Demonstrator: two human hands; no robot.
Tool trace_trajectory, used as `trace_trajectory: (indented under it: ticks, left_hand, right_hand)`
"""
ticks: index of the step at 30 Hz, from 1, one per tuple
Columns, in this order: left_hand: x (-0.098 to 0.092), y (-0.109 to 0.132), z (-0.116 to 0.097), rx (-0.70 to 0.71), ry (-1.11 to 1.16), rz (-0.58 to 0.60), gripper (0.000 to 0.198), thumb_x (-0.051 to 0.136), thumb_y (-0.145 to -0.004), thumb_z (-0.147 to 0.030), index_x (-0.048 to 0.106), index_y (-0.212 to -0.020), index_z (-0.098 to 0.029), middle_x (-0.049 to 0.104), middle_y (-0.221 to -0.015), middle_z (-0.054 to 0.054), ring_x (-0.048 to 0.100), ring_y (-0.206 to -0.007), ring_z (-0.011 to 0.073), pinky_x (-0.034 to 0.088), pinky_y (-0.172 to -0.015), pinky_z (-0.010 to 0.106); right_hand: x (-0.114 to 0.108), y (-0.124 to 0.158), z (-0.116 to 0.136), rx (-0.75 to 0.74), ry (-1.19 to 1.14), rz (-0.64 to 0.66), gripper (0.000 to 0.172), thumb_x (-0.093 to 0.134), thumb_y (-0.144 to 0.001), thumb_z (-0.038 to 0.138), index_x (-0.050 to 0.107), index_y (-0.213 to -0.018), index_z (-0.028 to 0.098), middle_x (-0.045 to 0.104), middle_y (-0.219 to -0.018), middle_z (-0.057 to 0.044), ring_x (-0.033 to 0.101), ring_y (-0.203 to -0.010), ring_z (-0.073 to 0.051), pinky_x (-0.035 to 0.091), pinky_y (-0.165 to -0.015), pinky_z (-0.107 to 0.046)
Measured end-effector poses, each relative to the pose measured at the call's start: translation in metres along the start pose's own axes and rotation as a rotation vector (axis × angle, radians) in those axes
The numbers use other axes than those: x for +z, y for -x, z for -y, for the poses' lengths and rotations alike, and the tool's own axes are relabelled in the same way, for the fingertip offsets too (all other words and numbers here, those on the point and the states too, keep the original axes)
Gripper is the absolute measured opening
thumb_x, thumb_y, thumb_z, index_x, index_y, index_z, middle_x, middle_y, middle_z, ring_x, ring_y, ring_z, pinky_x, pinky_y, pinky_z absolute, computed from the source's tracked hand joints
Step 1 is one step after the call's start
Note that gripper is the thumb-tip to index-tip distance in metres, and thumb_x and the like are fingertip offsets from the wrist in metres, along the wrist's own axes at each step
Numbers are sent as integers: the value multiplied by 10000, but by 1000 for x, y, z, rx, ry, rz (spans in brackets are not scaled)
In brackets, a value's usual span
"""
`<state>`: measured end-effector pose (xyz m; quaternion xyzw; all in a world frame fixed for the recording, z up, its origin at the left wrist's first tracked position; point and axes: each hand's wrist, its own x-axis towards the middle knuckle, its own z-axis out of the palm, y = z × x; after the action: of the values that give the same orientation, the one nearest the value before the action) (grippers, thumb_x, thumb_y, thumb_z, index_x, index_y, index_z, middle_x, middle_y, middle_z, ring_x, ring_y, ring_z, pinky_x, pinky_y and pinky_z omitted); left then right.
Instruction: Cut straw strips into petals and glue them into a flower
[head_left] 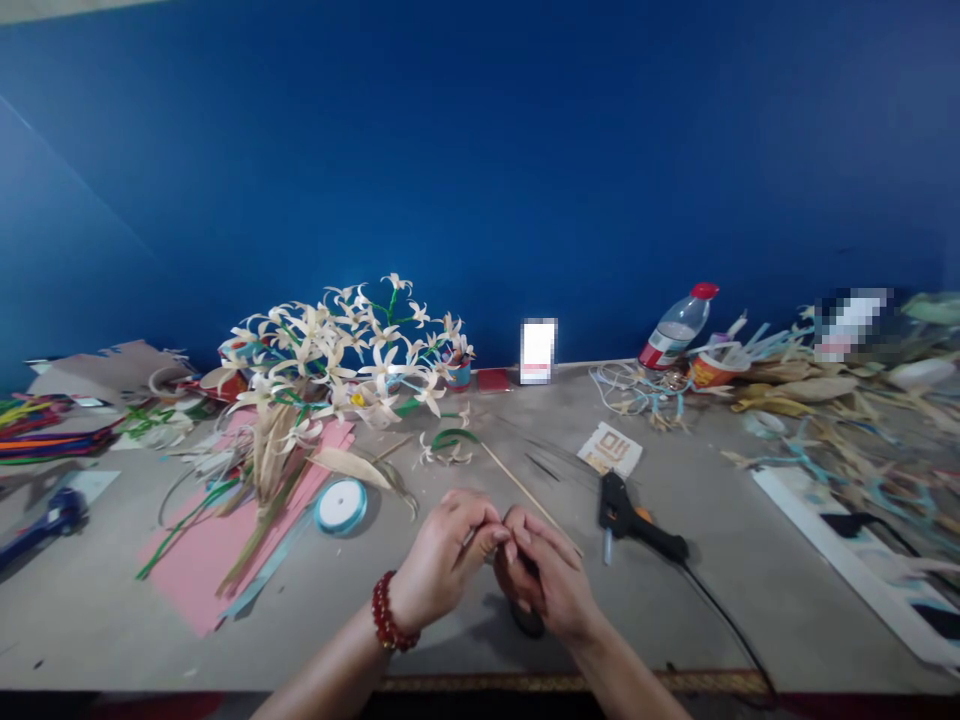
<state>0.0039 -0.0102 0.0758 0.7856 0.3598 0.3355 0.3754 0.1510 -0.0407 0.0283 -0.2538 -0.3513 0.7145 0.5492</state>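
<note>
"First, what lies nearest?"
"Bracelet (pixel 388 615): glossy round beads. Dark rounded item (pixel 529 627): partly hidden beneath the right hand (pixel 553 575)."
"Hand pose?"
"Right hand and left hand (pixel 455 548): fingers curled, pinched narrow, tips meeting; cannot tell whether anything is held."
"Beyond?"
"Slender straight stick (pixel 514 482), then pale, curled-petal flowers (pixel 390 370)."

Deep blue wall (pixel 480 150), grey tabletop (pixel 300 600)

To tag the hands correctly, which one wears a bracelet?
The left hand: a red beaded bracelet circles its wrist, while the right hand has a bare wrist.
</note>
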Motion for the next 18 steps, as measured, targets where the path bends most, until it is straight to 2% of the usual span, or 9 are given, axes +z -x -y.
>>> trace_trajectory:
  ticks: [4,6,9,11,14,18]
  left_hand:
    - [5,3,3,-159,224,93,346,386,-971,-427,497,-755,-181,463,-650,-25,416,-601,118,348,-588,230]
    - [9,5,4,-202,311,61,363,374,-970,-436,460,-722,-184,405,-620,-42,362,-572,109,319,-551,227]
    - [13,7,4,-214,295,13,358,367,-972,-396,415,-682,-191,380,-609,-44,335,-567,108,299,-540,234]
    - [13,11,5,-184,205,66,363,384,-961,-371,382,-644,-195,370,-596,-44,331,-561,107,288,-540,240]
    - [1,25,17,-195,101,145,403,407,-944,-393,331,-600,-199,316,-563,-55,304,-528,100,259,-516,240]
    - [-36,67,50,-379,95,8,471,424,-928,-502,392,-577,-188,383,-549,-40,338,-509,98,305,-499,225]
  right_hand:
    - [-3,1,1,18,91,16,358,557,-880,520,512,-707,210,298,-370,126,172,-303,-50,178,-328,-178]
    - [-4,-1,3,11,194,-18,373,553,-879,538,515,-715,205,326,-397,115,205,-330,-54,183,-345,-180]
    - [-6,-4,8,-50,344,-93,366,533,-901,533,529,-761,195,382,-456,95,286,-379,-62,219,-377,-177]
    - [-11,-7,13,-93,398,-123,354,506,-923,519,527,-778,196,405,-482,87,325,-395,-69,250,-393,-182]
    - [-23,-9,25,-156,439,-156,365,488,-943,483,517,-723,194,428,-510,70,358,-416,-78,302,-424,-203]
    - [-44,-9,49,-295,484,-286,376,538,-926,437,507,-643,192,454,-528,48,397,-455,-92,321,-461,-227]
